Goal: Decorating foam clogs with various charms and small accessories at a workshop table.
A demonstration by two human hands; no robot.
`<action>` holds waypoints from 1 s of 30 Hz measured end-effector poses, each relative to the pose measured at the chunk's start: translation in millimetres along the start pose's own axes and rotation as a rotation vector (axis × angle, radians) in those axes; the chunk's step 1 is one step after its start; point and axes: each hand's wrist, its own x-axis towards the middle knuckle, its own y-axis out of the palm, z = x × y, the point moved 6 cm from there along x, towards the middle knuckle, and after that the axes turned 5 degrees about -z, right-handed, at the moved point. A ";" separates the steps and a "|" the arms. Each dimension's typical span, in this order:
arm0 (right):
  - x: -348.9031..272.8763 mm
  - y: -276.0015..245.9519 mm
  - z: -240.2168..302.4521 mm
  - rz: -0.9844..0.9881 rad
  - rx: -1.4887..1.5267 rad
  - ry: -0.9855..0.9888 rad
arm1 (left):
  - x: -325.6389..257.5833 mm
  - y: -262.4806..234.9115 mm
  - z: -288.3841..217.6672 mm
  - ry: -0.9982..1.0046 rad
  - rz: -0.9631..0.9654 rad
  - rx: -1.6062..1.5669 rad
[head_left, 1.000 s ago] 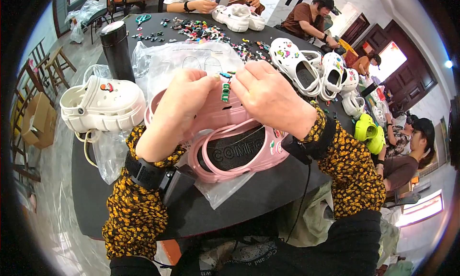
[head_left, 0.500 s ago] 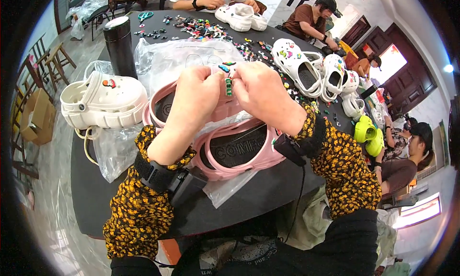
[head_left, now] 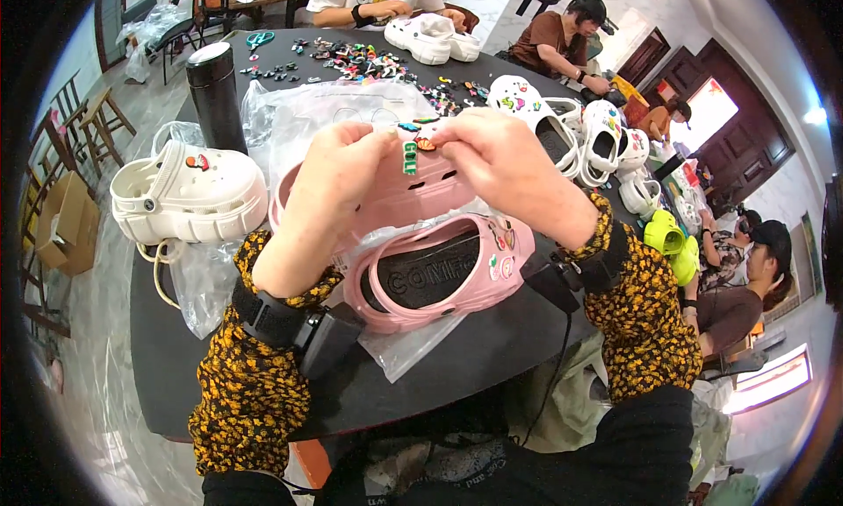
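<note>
Between my hands is a pink clog (head_left: pixel 391 194), its holed upper turned toward me. A green letter-shaped shoe charm (head_left: pixel 410 158) sits on it, with a small orange-and-white charm (head_left: pixel 426 144) beside. My left hand (head_left: pixel 342 177) is closed on the upper's left side, its thumb near the green charm. My right hand (head_left: pixel 500 159) is closed at the right side, thumb and fingertips at the orange-and-white charm; its other fingers are hidden behind the clog. A second pink clog (head_left: pixel 408 310), with several charms on its toe, lies nearer me on a clear plastic bag (head_left: pixel 404 352).
A white clog (head_left: pixel 189 198) and a black bottle (head_left: pixel 218 102) stand at left. Loose charms (head_left: pixel 360 62) are heaped at the far side. Decorated white clogs (head_left: pixel 527 111) and lime-green clogs (head_left: pixel 665 234) line the right edge. Other people sit around the black table (head_left: pixel 457 374).
The held pink clog has tipped so its upper and charms now show. My hands have moved slightly apart. The nearer pink clog has shifted, and charms on its toe show.
</note>
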 end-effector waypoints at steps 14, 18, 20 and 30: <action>0.4 -16.2 7.2 -0.104 -0.051 -0.175 | 1.1 -1.7 -5.9 -0.146 0.108 -0.172; 7.3 -17.0 6.8 -0.116 -0.015 -0.135 | 2.1 -5.4 -4.7 -0.170 0.033 -0.249; 11.8 -14.2 7.5 -0.110 0.005 -0.105 | 1.0 -7.9 -8.2 -0.137 0.073 -0.282; 16.8 -13.5 -4.4 -0.110 0.139 0.050 | 3.9 -6.3 -8.9 -0.128 0.142 -0.347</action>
